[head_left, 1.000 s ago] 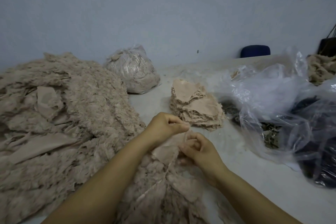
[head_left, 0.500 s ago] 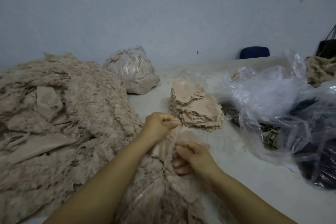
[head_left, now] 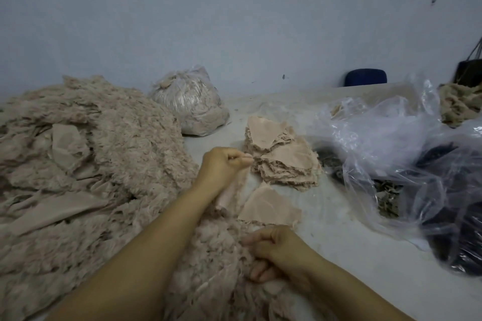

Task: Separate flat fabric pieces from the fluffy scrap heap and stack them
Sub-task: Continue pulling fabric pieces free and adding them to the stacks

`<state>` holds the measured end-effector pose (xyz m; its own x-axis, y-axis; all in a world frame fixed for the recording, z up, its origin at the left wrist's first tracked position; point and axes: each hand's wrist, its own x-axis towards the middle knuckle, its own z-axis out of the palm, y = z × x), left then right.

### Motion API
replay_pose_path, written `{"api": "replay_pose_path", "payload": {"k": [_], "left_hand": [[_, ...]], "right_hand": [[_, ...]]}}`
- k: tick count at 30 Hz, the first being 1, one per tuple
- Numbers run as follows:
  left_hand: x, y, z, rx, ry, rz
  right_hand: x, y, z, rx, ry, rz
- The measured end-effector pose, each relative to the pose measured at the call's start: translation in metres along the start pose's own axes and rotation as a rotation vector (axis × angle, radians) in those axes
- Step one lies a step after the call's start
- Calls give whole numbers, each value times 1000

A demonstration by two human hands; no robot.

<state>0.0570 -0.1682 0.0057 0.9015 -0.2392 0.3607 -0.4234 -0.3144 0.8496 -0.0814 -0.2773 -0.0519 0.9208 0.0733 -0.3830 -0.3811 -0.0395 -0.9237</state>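
Overhead, blue-grey wall; dusty table.

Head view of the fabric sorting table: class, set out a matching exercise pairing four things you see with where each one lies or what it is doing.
Things:
1. stack of flat fabric pieces
2. fluffy scrap heap
3. left hand
4. blue chair back

Places or states:
A. behind the table's far edge, by the wall
B. fills the left side of the table
C. middle of the table, beside the clear plastic bags
D. raised, pinching a strip of fabric

Pairs: 1-C, 2-B, 3-D, 4-A
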Motion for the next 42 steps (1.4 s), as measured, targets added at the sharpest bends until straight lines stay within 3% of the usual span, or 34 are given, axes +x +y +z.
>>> {"api": "replay_pose_path", "payload": {"k": [4, 6, 11, 14, 17, 20, 22, 25, 28, 31, 33, 36, 40, 42], "left_hand": [[-11, -2, 13, 23, -171, -41], [-13, 1, 17, -48, -250, -59], [-8, 4, 0, -169, 1, -72], [-8, -1, -10, -207, -21, -134], [-12, 3, 0, -202, -9, -178], [-15, 7, 10, -221, 13, -234], [-15, 2, 8, -201, -16, -270], [-17, -3, 2, -254, -125, -356], [-14, 1, -2, -478, -122, -416], [-9, 7, -1, -591, -86, -383], [-9, 9, 1, -587, -76, -382], [-10, 6, -1, -573, -98, -475], [-10, 4, -10, -608, -278, -708], [-9, 0, -6, -520, -297, -638]], "right_hand": [[11, -18, -11, -74, 231, -181], [15, -22, -10, -33, 251, -282], [27, -14, -25, 77, 383, -393], [30, -10, -33, 170, 362, -355], [34, -13, -22, 357, 173, -263], [34, -17, -9, 356, 17, -172], [37, -22, -9, 569, 55, -207], [44, -37, -22, 797, 282, -322], [47, -44, -28, 685, 308, -285], [44, -39, -23, 449, 145, -161], [44, -35, -19, 519, 86, -133], [48, -37, -17, 626, 160, -249], [53, -38, -18, 222, 305, -461], [54, -39, -20, 79, 338, -536]]}}
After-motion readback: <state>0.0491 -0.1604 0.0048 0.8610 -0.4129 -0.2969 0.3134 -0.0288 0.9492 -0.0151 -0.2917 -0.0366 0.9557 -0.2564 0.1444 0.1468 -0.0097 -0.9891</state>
